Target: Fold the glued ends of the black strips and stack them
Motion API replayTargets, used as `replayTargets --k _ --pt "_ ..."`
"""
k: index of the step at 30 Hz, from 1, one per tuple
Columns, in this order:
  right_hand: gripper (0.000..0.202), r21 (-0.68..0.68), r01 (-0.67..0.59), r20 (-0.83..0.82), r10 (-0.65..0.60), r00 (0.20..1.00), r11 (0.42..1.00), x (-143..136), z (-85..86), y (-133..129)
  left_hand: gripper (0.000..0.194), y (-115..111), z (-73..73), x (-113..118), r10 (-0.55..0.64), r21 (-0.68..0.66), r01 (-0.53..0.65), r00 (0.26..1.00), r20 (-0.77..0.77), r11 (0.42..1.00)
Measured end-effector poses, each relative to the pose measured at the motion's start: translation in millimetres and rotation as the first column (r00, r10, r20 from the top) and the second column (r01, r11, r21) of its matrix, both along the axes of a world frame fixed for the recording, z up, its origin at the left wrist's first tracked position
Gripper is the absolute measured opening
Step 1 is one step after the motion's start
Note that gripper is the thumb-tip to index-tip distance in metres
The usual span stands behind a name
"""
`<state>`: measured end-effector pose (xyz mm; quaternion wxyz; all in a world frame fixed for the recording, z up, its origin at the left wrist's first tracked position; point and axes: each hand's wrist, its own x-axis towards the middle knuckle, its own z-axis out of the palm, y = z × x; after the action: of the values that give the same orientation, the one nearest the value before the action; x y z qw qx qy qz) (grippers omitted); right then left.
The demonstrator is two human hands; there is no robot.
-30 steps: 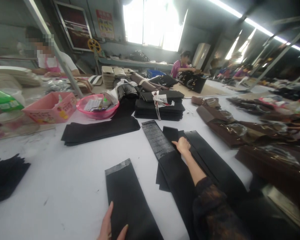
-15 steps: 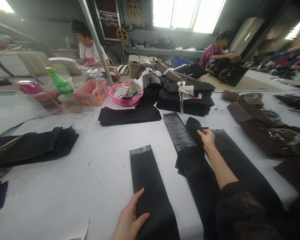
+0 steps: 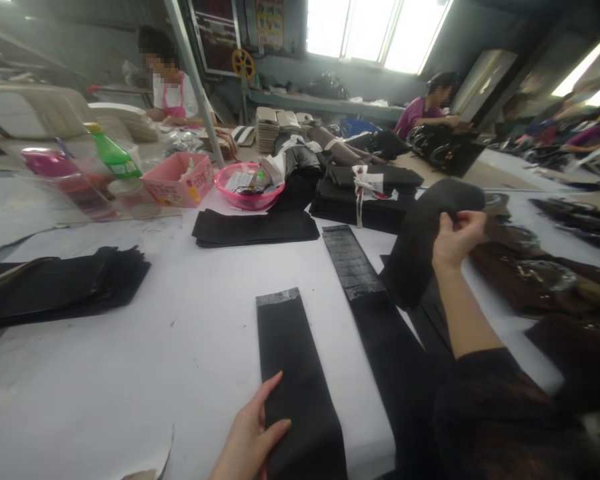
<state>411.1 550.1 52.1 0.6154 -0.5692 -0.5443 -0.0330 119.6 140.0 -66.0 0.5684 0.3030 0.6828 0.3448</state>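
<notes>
My left hand [image 3: 257,427] rests with thumb and index finger apart on the left edge of a long black strip [image 3: 300,373], whose far end has a grey, shiny band. My right hand [image 3: 455,237] pinches a black piece with a rounded end [image 3: 420,233] and holds it up off the table. Between the hands lies another black strip [image 3: 357,273] with a wide grey, glossy patch at its far end. More black material shows beneath the raised piece, partly hidden by it and by my right arm.
Black stacks lie at the left [image 3: 55,287] and centre [image 3: 255,228]. Behind are a pink basin [image 3: 225,193], a pink box [image 3: 177,187], a green bottle [image 3: 111,155] and a tied black stack [image 3: 330,200]. Brown pieces [image 3: 515,267] lie right. Two people sit beyond.
My right hand has moved right and up, lifting the rounded black piece off the table. My left hand remains on its strip. The view has shifted slightly.
</notes>
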Motion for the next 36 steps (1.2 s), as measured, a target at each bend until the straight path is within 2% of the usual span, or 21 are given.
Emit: replayTargets --k 3,5,6,7,10,11,12,14,15,16,17,19,22,25,27,28,30,32,33,34,36 --pt "0.029 0.139 -0.065 0.022 0.062 0.998 0.988 -3 41.5 -22 0.074 -2 1.8 0 -0.074 0.033 0.079 0.988 -0.133 0.996" --pt "0.033 0.257 -0.18 0.02 0.181 0.983 0.949 -7 62.6 -47 0.061 -8 3.2 -3 -0.151 0.064 0.182 0.931 -0.333 0.981" --pt "0.033 0.29 -0.229 0.027 0.231 0.973 0.929 -10 71.2 -62 0.055 -12 4.0 -6 -0.189 0.057 0.244 0.862 -0.471 0.968" --pt "0.034 0.312 -0.265 0.028 0.269 0.963 0.913 -11 78.5 -78 0.05 -16 5.0 -9 -0.218 0.037 0.303 0.759 -0.614 0.952" --pt "0.04 0.333 -0.32 0.036 0.327 0.944 0.887 -12 93.6 -121 0.049 -27 8.3 -23 -0.2 0.024 0.513 0.377 -0.904 0.858" --pt "0.043 0.334 -0.334 0.039 0.341 0.939 0.882 -11 96.6 -133 0.052 -29 9.1 -27 -0.153 0.065 0.616 0.294 -0.943 0.785" --pt "0.047 0.329 -0.349 0.038 0.357 0.933 0.878 -8 98.8 -142 0.054 -29 9.6 -29 -0.095 0.123 0.724 0.253 -0.963 0.678" --pt "0.053 0.299 -0.395 0.011 0.411 0.912 0.868 -3 100.7 -156 0.053 -26 9.8 -28 0.008 0.23 0.877 0.25 -0.968 0.423" --pt "0.054 0.281 -0.422 -0.022 0.446 0.895 0.862 0 100.6 -160 0.049 -24 9.4 -25 0.037 0.256 0.913 0.258 -0.965 0.316" --pt "0.052 0.264 -0.447 -0.068 0.478 0.876 0.855 2 99.9 -164 0.043 -21 8.8 -20 0.044 0.265 0.935 0.262 -0.964 0.236" --pt "0.049 0.245 -0.465 -0.127 0.504 0.854 0.851 5 98.6 -167 0.038 -18 8.0 -15 0.043 0.265 0.946 0.262 -0.964 0.184" --pt "0.04 0.203 -0.478 -0.261 0.517 0.815 0.855 9 94.9 -172 0.031 -14 5.7 -6 0.018 0.246 0.96 0.246 -0.969 0.13" --pt "0.033 0.084 -0.477 -0.417 0.466 0.781 0.875 13 88.2 -181 0.027 -13 -0.3 2 -0.021 0.276 0.951 0.281 -0.959 0.141" --pt "0.034 -0.031 -0.507 -0.504 0.425 0.752 0.861 13 83.0 -193 0.036 -16 -7.7 3 -0.054 0.391 0.902 0.407 -0.912 0.185" --pt "0.036 -0.091 -0.533 -0.556 0.401 0.728 0.842 10 81.5 -199 0.037 -19 -9.0 3 -0.122 0.482 0.847 0.515 -0.848 0.224" --pt "0.037 -0.12 -0.546 -0.579 0.389 0.717 0.829 8 81.3 -202 0.036 -20 -7.6 2 -0.178 0.526 0.802 0.583 -0.793 0.282" --pt "0.039 -0.169 -0.576 -0.609 0.375 0.699 0.8 3 81.5 -208 0.034 -23 -0.6 1 -0.286 0.582 0.666 0.736 -0.614 0.466" --pt "0.04 -0.194 -0.608 -0.621 0.384 0.683 0.77 -3 81.6 -214 0.031 -25 9.6 0 -0.32 0.577 0.521 0.85 -0.418 0.63" --pt "0.041 -0.202 -0.624 -0.626 0.39 0.675 0.755 -6 81.2 -218 0.03 -26 14.7 -1 -0.32 0.569 0.475 0.878 -0.355 0.671" --pt "0.042 -0.212 -0.64 -0.633 0.395 0.665 0.738 -10 80.3 -222 0.029 -26 19.2 -2 -0.336 0.56 0.466 0.884 -0.324 0.685" --pt "0.043 -0.241 -0.673 -0.655 0.395 0.644 0.699 -18 76.7 -230 0.027 -28 25.6 -2 -0.389 0.545 0.509 0.861 -0.329 0.666"
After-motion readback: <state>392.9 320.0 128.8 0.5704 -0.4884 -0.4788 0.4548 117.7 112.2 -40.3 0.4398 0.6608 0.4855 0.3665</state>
